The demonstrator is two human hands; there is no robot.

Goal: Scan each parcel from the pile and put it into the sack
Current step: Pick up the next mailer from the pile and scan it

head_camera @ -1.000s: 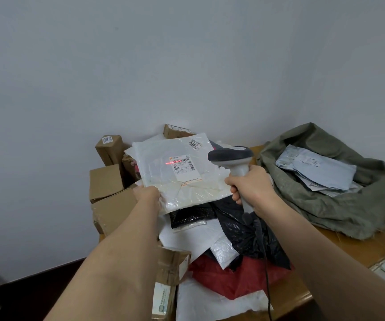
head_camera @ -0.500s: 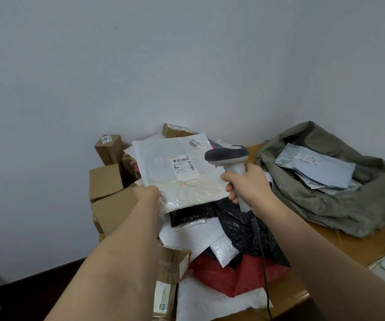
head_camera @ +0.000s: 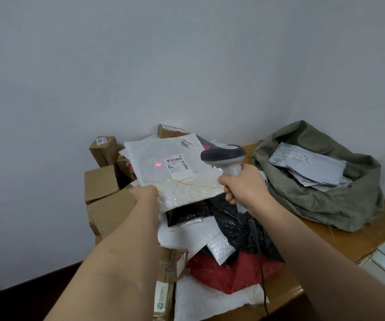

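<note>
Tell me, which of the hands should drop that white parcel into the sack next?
Probably the left hand: it already grips the white parcel. The right hand is busy holding the scanner, though the sack lies on the right.

label (head_camera: 177,166) print too small to read; left hand (head_camera: 145,193) fingers hidden.
</note>
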